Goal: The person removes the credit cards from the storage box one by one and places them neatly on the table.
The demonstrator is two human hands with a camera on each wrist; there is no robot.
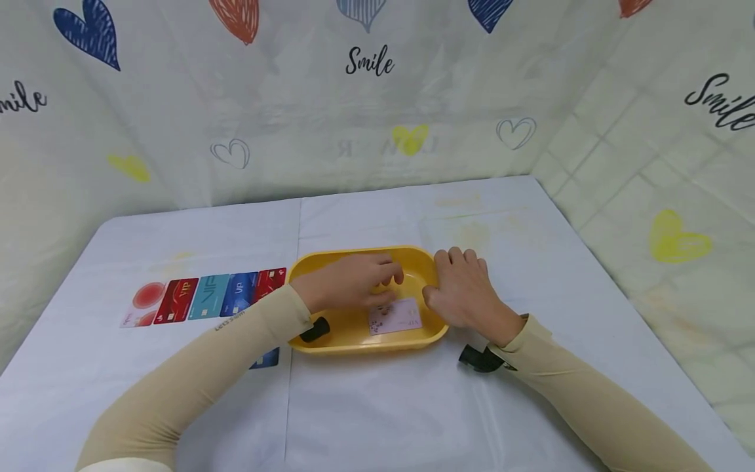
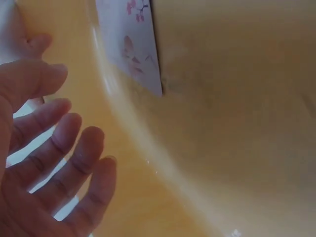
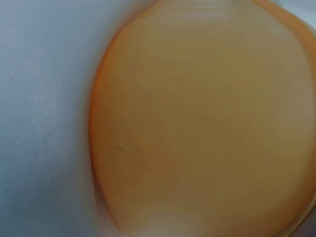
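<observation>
A yellow tray (image 1: 354, 350) lies on the table, with a pale pink floral card (image 1: 407, 316) flat inside it near the right end. My left hand (image 1: 354, 278) hovers over the tray, just up and left of that card. Its fingers (image 2: 91, 153) are spread and loosely bent in the left wrist view, with nothing between them. At the tray's right end my right hand (image 1: 468, 292) grips the rim, thumb over the inner side. The right wrist view shows mostly the blurred tray interior (image 3: 197, 118), without the hand's fingers.
Left of the tray, several cards form a row: a white one with red circles (image 1: 143, 305), a red one (image 1: 175, 300), a teal one (image 1: 208, 296), a blue one (image 1: 237, 293) and another red one (image 1: 271, 280). Another blue card (image 1: 268, 358) is partly hidden by the left sleeve.
</observation>
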